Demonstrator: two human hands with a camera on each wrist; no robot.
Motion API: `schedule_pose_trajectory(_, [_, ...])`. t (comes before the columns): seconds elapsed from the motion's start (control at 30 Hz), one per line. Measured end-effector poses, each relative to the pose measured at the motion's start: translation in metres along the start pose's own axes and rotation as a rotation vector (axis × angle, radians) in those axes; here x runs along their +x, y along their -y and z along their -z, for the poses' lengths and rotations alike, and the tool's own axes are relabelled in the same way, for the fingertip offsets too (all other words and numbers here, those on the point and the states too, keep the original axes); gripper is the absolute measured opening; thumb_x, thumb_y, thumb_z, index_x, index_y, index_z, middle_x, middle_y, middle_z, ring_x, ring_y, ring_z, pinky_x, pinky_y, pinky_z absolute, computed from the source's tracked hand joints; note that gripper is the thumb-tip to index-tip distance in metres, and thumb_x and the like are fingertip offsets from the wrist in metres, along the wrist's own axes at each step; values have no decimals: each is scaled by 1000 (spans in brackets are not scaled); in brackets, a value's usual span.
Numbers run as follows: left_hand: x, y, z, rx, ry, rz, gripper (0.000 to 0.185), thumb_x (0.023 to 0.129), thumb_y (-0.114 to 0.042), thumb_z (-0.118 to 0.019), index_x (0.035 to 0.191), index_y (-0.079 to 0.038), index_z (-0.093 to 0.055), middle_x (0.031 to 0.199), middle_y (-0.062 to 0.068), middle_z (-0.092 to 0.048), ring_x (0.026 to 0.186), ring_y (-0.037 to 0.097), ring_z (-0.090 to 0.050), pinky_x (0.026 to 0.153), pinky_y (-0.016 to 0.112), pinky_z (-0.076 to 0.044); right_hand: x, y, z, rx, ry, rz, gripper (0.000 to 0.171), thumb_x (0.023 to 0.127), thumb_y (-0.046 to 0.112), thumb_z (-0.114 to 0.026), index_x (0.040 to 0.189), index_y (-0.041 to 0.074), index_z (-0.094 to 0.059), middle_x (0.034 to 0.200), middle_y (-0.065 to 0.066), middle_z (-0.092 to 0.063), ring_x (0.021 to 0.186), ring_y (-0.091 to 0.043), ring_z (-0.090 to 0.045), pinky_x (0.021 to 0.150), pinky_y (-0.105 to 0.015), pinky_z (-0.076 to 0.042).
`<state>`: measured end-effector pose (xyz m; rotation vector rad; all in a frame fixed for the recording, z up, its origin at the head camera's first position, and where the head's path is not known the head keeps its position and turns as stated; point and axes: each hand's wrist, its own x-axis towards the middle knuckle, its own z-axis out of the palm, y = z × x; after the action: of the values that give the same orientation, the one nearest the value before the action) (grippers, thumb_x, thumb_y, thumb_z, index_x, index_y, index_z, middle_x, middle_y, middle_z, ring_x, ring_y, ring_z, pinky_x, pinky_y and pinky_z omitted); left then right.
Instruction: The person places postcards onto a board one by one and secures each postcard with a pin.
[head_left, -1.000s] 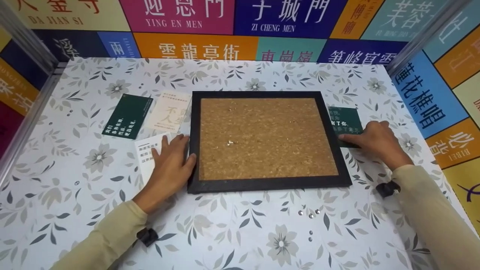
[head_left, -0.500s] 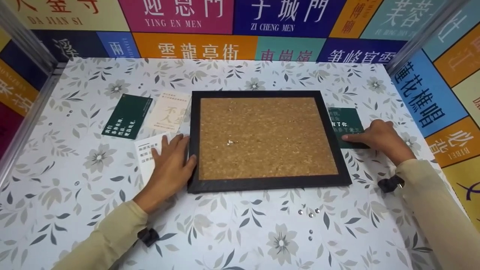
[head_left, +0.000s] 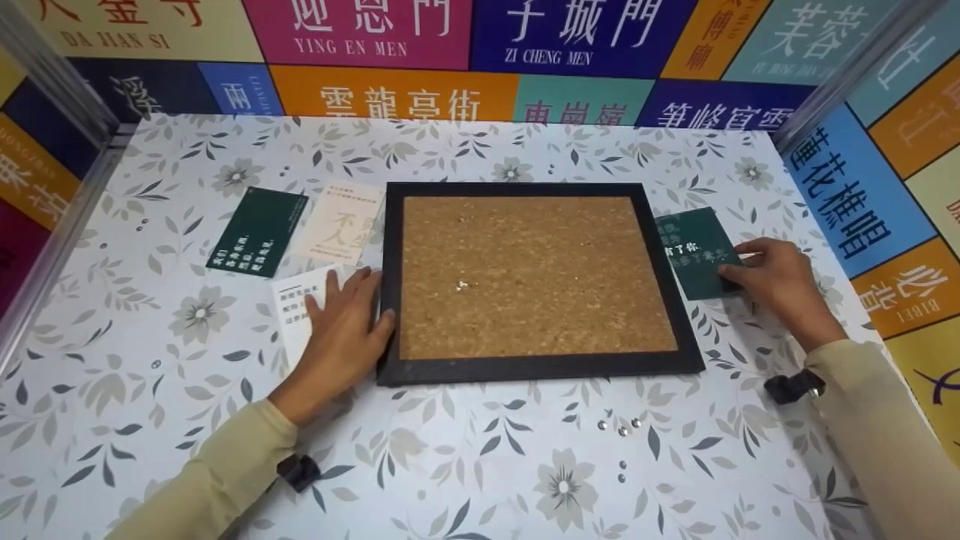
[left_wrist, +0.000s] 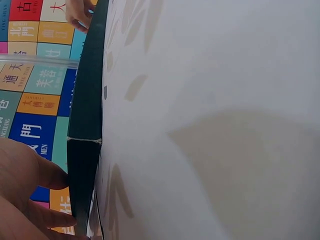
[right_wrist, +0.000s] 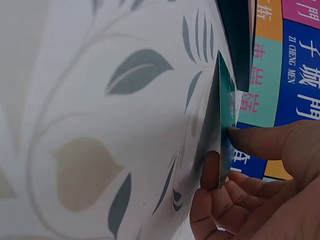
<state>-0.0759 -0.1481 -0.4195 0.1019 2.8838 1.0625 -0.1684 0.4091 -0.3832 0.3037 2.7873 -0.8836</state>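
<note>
lifting the dark green card [head_left: 696, 253] off the floral table [head_left: 480, 465] goes best, i judge, if the cork board [head_left: 529, 277] stays pinned flat while the card's free edge is peeled up, thumb on top and fingers slipped beneath, so it does not scrape against the board's black frame just beside it. the left hand [head_left: 341, 334] lies flat with straight fingers, palm partly on a white card [head_left: 296, 307] and fingertips against the frame's left side, grasping nothing. the right hand [head_left: 776, 281] pinches the green card at its right edge. the head view gives the whole layout, including the tiny silver pins [head_left: 619, 429] near the front edge, but hides the grip's underside; the right wrist view shows the green card [right_wrist: 224, 120] tilted up off the table, thumb above and fingers below.
</note>
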Motion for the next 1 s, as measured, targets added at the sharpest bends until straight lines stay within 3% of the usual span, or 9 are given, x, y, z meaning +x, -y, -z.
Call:
schedule_pose_trajectory(0.07, [-1,1,0,-17,-7,-7,60,108,-14,-63,163,4,-46,172,27,-38,163,61,-4,122,84,6,-1,-2,2,27,-14,-10,59,108,22,-68,153,-13,-52,138,-37,-63,100,-25,-73,73,-17,-56])
schedule_pose_trajectory(0.17, [-1,5,-3,-50,-25,-27,63,107,-14,-63,165,1,-44,172,24,-41,163,62,-3,123,83,8,-3,-5,5,79,-32,-36,54,108,22,-68,150,-10,-58,129,-26,-72,86,-7,-70,73,-16,-58])
schedule_pose_trajectory(0.27, [-1,8,-4,-71,-31,-43,63,108,-15,-63,167,-5,-44,172,21,-44,163,63,-1,123,82,11,-5,-8,8,167,-41,-59,50,108,22,-69,147,-8,-61,112,-6,-77,82,-2,-69,76,-19,-61])
schedule_pose_trajectory(0.37, [-2,8,-3,-75,-24,-45,61,108,-16,-63,166,-9,-46,171,19,-45,163,62,-1,124,81,10,-8,-10,11,266,-45,-97,48,108,22,-69,147,-6,-60,109,9,-69,83,-2,-70,81,-20,-62])
schedule_pose_trajectory(0.5, [-2,5,1,-68,3,-19,61,109,-17,-61,167,-9,-45,172,18,-44,164,59,1,125,78,11,-11,-6,15,441,-62,-167,34,109,21,-69,139,5,-65,107,10,-64,85,-1,-70,82,-19,-62])
schedule_pose_trajectory(0.63, [-3,1,4,-58,43,16,63,111,-18,-60,170,-9,-41,175,16,-39,166,55,4,127,75,13,-14,1,16,717,-78,-231,14,105,14,-75,118,14,-73,92,11,-74,81,-8,-71,76,-20,-63])
schedule_pose_trajectory(0.73, [-3,2,4,-48,54,27,64,111,-18,-60,171,-9,-40,175,17,-39,166,54,5,127,75,13,-16,8,14,879,-61,-250,10,101,10,-80,108,15,-76,89,7,-79,78,-11,-74,74,-23,-63])
schedule_pose_trajectory(0.83, [-3,3,3,-48,58,31,63,111,-18,-59,171,-9,-40,174,17,-40,166,55,5,126,75,13,-18,14,10,959,-25,-238,10,99,7,-83,104,14,-79,90,3,-81,79,-13,-77,73,-25,-64])
schedule_pose_trajectory(1.0, [-4,3,4,-57,63,37,63,112,-18,-59,171,-10,-39,175,17,-39,166,54,6,127,74,14,-21,25,-1,986,23,-185,9,97,5,-84,100,13,-82,90,0,-82,77,-13,-77,71,-25,-64])
